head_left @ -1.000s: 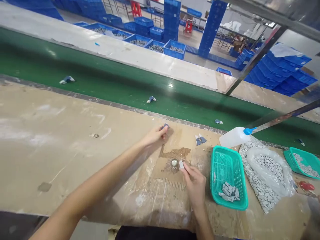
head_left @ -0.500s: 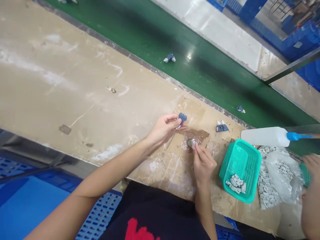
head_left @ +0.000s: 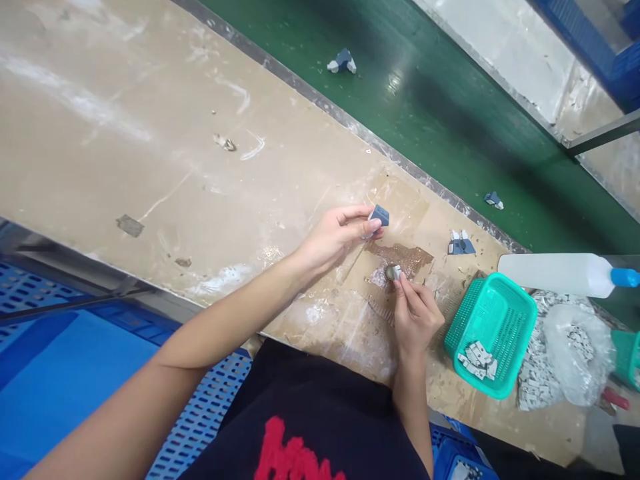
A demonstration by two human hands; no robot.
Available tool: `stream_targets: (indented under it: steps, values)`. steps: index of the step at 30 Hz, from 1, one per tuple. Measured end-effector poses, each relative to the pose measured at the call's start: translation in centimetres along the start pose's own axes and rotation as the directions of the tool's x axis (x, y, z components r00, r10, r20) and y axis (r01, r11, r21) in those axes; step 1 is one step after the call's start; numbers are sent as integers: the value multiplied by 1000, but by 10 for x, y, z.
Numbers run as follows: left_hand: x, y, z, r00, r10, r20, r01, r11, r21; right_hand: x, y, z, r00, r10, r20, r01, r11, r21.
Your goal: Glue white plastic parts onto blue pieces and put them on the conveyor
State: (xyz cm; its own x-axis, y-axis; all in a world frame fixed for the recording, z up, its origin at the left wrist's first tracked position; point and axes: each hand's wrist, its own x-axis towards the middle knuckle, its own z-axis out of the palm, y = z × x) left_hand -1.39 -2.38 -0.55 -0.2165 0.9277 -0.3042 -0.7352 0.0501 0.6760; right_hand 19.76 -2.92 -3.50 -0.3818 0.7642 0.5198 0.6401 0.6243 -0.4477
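Note:
My left hand (head_left: 345, 233) pinches a small dark blue plastic part (head_left: 381, 215) between thumb and fingers, just above the worktable. Lower and to the right, my right hand (head_left: 416, 313) grips a small light grey piece (head_left: 397, 272) at its fingertips. That piece is over or touching a wet brown glue patch (head_left: 407, 257) on the table; a dark roundish spot lies at its tip. Another dark blue part with white pieces (head_left: 461, 243) rests on the table beyond my right hand. The two held parts are apart.
A green basket (head_left: 453, 327) with several grey-white pieces stands right of my right hand. Beside it are a plastic bag of similar pieces (head_left: 575, 347) and a white bottle with a blue cap (head_left: 555, 273). Blue-and-white assemblies (head_left: 343, 61) lie on the green belt (head_left: 425, 113).
The view has shifted, and both hands appear slightly farther right with the same pieces held. A co-worker's hand at the right edge has left the view. The blue part looks turned a little.

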Motion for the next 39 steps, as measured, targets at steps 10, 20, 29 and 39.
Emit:
stream_targets:
  steps: [10, 20, 29, 39]
  values:
    - [-1, -11, -4, 997, -40, 63, 38, 999, 30, -2, 1, 2, 1000, -11, 29, 12, 1000, -7]
    - [-5, -17, -2, 994, -68, 88, 58, 992, 115, 0, -2, -2, 1000, 13, -8, -13, 999, 41]
    - [-12, -27, -2, 933, -262, 248, 165, 921, 353, 7, -16, -35, 951, 240, -196, -182, 944, 274]
    - [-27, -35, 11, 871, -298, 390, 206, 943, 260, 7, -33, -46, 982, 139, -131, -91, 944, 317]
